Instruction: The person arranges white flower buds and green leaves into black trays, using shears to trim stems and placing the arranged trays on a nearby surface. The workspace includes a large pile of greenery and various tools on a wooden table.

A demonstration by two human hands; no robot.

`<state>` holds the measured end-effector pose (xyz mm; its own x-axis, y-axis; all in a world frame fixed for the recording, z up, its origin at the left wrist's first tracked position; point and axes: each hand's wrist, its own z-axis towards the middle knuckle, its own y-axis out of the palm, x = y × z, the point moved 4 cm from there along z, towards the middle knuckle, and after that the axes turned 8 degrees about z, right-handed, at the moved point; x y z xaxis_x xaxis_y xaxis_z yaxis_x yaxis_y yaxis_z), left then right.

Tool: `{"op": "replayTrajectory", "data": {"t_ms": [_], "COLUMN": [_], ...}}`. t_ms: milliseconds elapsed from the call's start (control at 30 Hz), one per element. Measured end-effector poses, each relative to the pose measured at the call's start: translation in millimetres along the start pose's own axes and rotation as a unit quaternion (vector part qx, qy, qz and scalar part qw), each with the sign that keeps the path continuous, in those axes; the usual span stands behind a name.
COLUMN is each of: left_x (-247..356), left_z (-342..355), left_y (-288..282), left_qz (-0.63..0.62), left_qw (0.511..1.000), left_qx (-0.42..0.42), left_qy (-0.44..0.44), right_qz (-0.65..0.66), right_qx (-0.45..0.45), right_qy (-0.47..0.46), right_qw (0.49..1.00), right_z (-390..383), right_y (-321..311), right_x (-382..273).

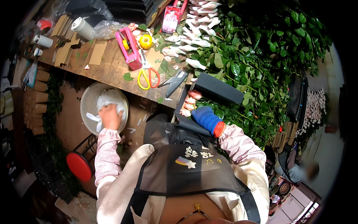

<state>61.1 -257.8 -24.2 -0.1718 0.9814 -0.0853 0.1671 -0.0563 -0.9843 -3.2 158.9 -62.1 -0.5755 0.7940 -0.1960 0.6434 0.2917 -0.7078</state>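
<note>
Red is the round stool seat at the lower left, beside the striped sleeve. Above it a pale round basin sits below the wooden bench, holding a heap of white wrappers. The left hand, bare, reaches down into the basin, palm down with fingers curled onto the white heap; whether it grips any of it cannot be told. On the bench, a white cup lies at the far left, then a pink tape dispenser, a yellow tape roll, yellow-and-red scissors and dark shears near the front edge. Rows of wrapped white flower buds lie beyond. The right hand, in a blue glove, rests at the edge of a dark tray holding pink buds, fingers bent together and hidden underneath, so its grip is unclear. A black ribbed box leans just above it, against a mass of green leafy stems.
</note>
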Motion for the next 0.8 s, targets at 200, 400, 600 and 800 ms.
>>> {"op": "replayTrajectory", "data": {"t_ms": [200,400,600,800], "left_x": [171,258,255,257], "left_z": [33,49,47,45], "left_y": [10,34,41,43], "left_qz": [-0.482,-0.428,-0.392,-0.395], "left_qw": [0.853,0.853,0.866,0.865], "left_qx": [-0.070,-0.113,-0.116,-0.131], "left_qy": [0.189,0.278,0.287,0.279], "right_qz": [-0.044,-0.014,0.112,0.156], "right_qx": [-0.022,-0.033,0.069,0.137], "right_qy": [0.022,0.011,0.069,0.075], "right_qw": [0.999,0.999,0.989,0.975], "right_z": [10,9,-24,-3], "right_y": [0,-4,-44,-10], "right_x": [-2,-1,15,20]}}
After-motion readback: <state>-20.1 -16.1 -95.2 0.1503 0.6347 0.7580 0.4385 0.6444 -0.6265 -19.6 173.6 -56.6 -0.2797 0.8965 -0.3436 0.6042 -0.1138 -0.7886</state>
